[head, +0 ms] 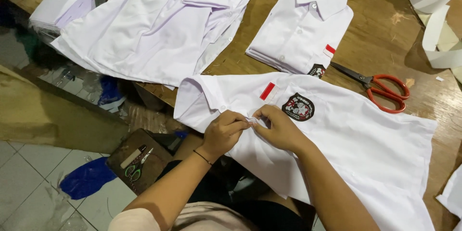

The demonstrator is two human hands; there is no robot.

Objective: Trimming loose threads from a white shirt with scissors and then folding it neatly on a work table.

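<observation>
Both hands' fingers (240, 124) pinch white shirt (356, 135) placket between them.

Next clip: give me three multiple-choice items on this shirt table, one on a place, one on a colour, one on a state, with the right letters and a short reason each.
1. Where do the scissors lie?
A. on the floor
B. on the wooden table, beyond the spread shirt
C. on the folded shirt

2. What colour are the scissor handles?
A. red
B. blue
C. black

3. What are the left hand and right hand doing?
A. resting apart
B. holding the scissors
C. pinching the spread shirt's front together

Answers:
1 B, they rest on bare wood past that shirt's edge.
2 A, both loops are red.
3 C, the fingertips meet on the white cloth.
</observation>
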